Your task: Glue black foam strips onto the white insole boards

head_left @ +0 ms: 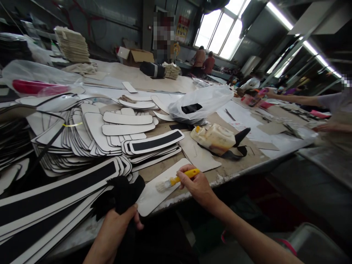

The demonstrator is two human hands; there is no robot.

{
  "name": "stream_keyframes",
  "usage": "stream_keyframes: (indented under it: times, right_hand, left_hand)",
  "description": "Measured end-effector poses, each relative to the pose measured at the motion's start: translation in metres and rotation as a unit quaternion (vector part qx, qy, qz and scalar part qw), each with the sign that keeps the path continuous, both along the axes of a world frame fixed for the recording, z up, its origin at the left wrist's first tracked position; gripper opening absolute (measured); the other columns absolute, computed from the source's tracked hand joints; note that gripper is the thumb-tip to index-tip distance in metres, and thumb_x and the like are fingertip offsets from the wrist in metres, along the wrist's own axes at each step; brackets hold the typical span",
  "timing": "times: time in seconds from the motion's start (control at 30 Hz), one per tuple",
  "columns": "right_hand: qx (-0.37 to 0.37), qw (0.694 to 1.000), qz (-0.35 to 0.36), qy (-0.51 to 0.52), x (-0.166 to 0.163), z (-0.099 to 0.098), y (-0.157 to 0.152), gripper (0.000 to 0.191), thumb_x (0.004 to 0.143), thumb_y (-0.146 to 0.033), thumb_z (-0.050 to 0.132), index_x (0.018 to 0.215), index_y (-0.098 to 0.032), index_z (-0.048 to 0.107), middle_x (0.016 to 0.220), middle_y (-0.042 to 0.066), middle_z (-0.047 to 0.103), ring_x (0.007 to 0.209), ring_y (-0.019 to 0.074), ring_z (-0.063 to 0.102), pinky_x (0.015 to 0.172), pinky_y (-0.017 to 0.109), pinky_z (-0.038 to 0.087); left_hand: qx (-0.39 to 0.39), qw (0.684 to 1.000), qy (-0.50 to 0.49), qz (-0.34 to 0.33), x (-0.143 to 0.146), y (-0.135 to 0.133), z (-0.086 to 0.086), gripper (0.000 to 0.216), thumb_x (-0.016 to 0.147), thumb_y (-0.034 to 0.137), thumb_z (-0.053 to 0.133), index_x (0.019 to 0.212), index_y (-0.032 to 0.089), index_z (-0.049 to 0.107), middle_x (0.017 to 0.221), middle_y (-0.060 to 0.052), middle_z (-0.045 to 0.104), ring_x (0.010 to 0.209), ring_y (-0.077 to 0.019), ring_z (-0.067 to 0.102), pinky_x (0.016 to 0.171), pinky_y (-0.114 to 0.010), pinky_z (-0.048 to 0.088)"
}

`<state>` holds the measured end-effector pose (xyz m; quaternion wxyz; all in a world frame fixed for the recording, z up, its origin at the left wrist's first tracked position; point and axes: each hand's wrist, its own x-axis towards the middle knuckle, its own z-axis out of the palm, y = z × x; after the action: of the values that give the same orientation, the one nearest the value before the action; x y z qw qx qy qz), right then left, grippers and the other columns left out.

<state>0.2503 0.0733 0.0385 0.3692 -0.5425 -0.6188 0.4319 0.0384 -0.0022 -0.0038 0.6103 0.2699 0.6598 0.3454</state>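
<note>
My right hand (pixel 198 186) is closed round the yellow handle of a paintbrush (pixel 176 179). Its pale bristles rest on a long white panel (pixel 156 196) with rounded ends, lying at the table's front edge. In my left hand (pixel 117 227) is a bunch of black fabric strips (pixel 123 194), gripped beside the panel's near end; part of the bunch hangs below the hand. Just left of the strips lie stacked white panels with black bands (pixel 63 187). Beyond the brush is another small stack of banded panels (pixel 156 142).
A stained plastic jug (pixel 213 138) lies behind my right hand, near a clear plastic bag (pixel 202 104). Many plain white panels (pixel 90 135) are heaped at left. A co-worker's arm (pixel 297 99) reaches over the table from the right. A cardboard box (pixel 137 55) stands farther back.
</note>
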Motion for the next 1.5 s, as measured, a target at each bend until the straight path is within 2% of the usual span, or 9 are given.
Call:
stream_keyframes:
  times: [0.3, 0.5, 0.67, 0.77, 0.87, 1.0, 1.13, 1.27, 1.5]
  right_hand:
    - [0.206, 0.95, -0.076, -0.223, 0.073, 0.0, 0.04, 0.016, 0.08, -0.032, 0.048, 0.077, -0.018, 0.055, 0.075, 0.003, 0.059, 0.067, 0.0158, 0.057, 0.061, 0.025, 0.045]
    - [0.273, 0.932, -0.051, -0.234, 0.066, 0.035, 0.02, 0.015, 0.083, -0.03, 0.046, 0.083, -0.018, 0.055, 0.08, 0.004, 0.057, 0.073, 0.0156, 0.054, 0.069, 0.026, 0.043]
    - [0.301, 0.924, 0.012, -0.237, 0.042, 0.065, 0.001, 0.018, 0.086, -0.032, 0.041, 0.079, -0.018, 0.051, 0.079, 0.005, 0.053, 0.077, 0.0173, 0.05, 0.074, 0.031, 0.04]
    - [0.222, 0.946, 0.112, -0.207, 0.015, 0.068, -0.009, 0.021, 0.087, -0.033, 0.038, 0.077, -0.019, 0.049, 0.073, 0.003, 0.05, 0.07, 0.015, 0.047, 0.068, 0.028, 0.039]
    - [0.094, 0.964, 0.206, -0.143, -0.018, 0.058, -0.018, 0.024, 0.087, -0.037, 0.039, 0.075, -0.019, 0.049, 0.064, -0.002, 0.044, 0.059, 0.0108, 0.041, 0.056, 0.023, 0.035]
    - [-0.071, 0.968, 0.241, 0.001, -0.055, 0.037, -0.024, 0.025, 0.073, -0.041, 0.059, 0.074, -0.017, 0.05, 0.058, -0.006, 0.039, 0.053, 0.0076, 0.035, 0.049, 0.019, 0.031]
    - [-0.101, 0.958, 0.253, 0.09, -0.064, 0.033, -0.027, 0.022, 0.077, -0.036, 0.055, 0.068, -0.016, 0.05, 0.06, -0.005, 0.042, 0.055, 0.0072, 0.037, 0.051, 0.019, 0.032]
    - [-0.075, 0.978, 0.189, 0.043, -0.051, 0.036, -0.023, 0.031, 0.079, -0.038, 0.051, 0.059, -0.015, 0.047, 0.053, -0.005, 0.04, 0.049, 0.0063, 0.035, 0.046, 0.019, 0.028]
    - [-0.143, 0.986, 0.027, 0.084, -0.019, 0.03, -0.018, 0.038, 0.072, -0.05, 0.056, 0.061, -0.017, 0.041, 0.05, -0.006, 0.039, 0.039, 0.0043, 0.028, 0.037, 0.019, 0.019]
  left_hand:
    - [-0.018, 1.0, -0.004, 0.024, 0.003, 0.002, 0.004, 0.033, 0.059, 0.044, 0.061, 0.039, 0.019, 0.052, 0.04, -0.003, 0.059, 0.048, -0.0176, 0.054, 0.054, -0.027, 0.04]
    - [-0.002, 0.999, 0.014, 0.046, -0.002, 0.004, -0.006, 0.035, 0.057, 0.043, 0.064, 0.036, 0.02, 0.05, 0.036, -0.001, 0.055, 0.046, -0.0187, 0.055, 0.055, -0.029, 0.042]
    - [0.005, 0.982, 0.185, 0.025, -0.005, -0.01, 0.027, 0.048, 0.064, 0.054, 0.055, 0.033, 0.018, 0.051, 0.037, -0.005, 0.056, 0.043, -0.0188, 0.051, 0.054, -0.032, 0.039]
    - [0.091, 0.995, 0.009, 0.044, 0.001, -0.02, 0.049, 0.041, 0.069, 0.048, 0.055, 0.042, 0.018, 0.051, 0.037, 0.002, 0.046, 0.042, -0.0138, 0.047, 0.052, -0.028, 0.041]
    - [0.092, 0.983, -0.138, 0.072, 0.01, -0.029, 0.059, 0.028, 0.069, 0.043, 0.058, 0.059, 0.017, 0.056, 0.038, 0.007, 0.04, 0.036, -0.0104, 0.04, 0.043, -0.026, 0.04]
    - [0.077, 0.981, -0.176, 0.038, 0.016, -0.036, 0.06, 0.03, 0.068, 0.044, 0.06, 0.063, 0.015, 0.059, 0.036, 0.006, 0.043, 0.033, -0.0103, 0.043, 0.043, -0.026, 0.041]
    - [0.043, 0.986, -0.163, 0.017, 0.014, -0.039, 0.058, 0.033, 0.069, 0.045, 0.059, 0.07, 0.012, 0.063, 0.037, 0.001, 0.052, 0.038, -0.0132, 0.051, 0.048, -0.025, 0.043]
    - [0.011, 0.99, -0.141, 0.015, 0.005, -0.042, 0.055, 0.036, 0.065, 0.049, 0.062, 0.064, 0.012, 0.063, 0.041, -0.002, 0.058, 0.042, -0.0153, 0.054, 0.049, -0.025, 0.042]
    - [-0.028, 0.996, -0.084, 0.026, -0.016, -0.054, 0.042, 0.037, 0.063, 0.05, 0.063, 0.051, 0.014, 0.062, 0.041, -0.005, 0.058, 0.043, -0.0156, 0.052, 0.05, -0.026, 0.04]
